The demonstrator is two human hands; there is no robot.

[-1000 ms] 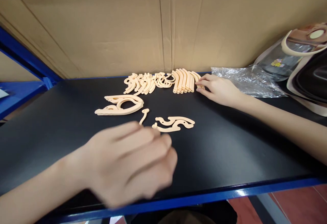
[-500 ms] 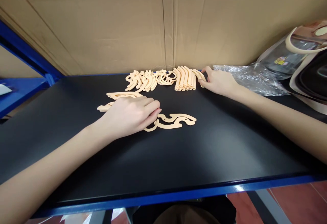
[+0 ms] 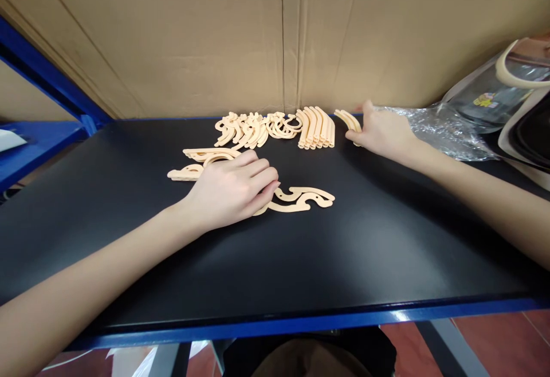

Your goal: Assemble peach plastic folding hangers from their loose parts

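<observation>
My left hand (image 3: 236,191) rests over several flat, beige hanger pieces at the middle of the table, its fingers bent together and pinching a hook piece (image 3: 261,211) that they mostly cover. Right of its fingertips lie two interlocked flat hanger arms (image 3: 301,200). Past the wrist, a small stack of similar pieces (image 3: 185,173) shows on the left. Farther back, my right hand (image 3: 384,130) has its thumb and fingers closed around a couple of curved hanger arms (image 3: 349,119). These stand a little apart from the row of tube-like curved arms (image 3: 317,129).
A heap of hooks and curved pieces (image 3: 251,129) lies along the back of the black tabletop (image 3: 275,268). Crumpled clear plastic (image 3: 447,133) and a transparent bag (image 3: 476,99) are at the right. Cardboard (image 3: 193,39) walls the back; a blue frame (image 3: 55,73) stands left.
My right hand has drawn the curved hanger arms right, opening a gap beside the row. My left hand has shifted slightly right over the flat pieces, covering more of the hook piece.
</observation>
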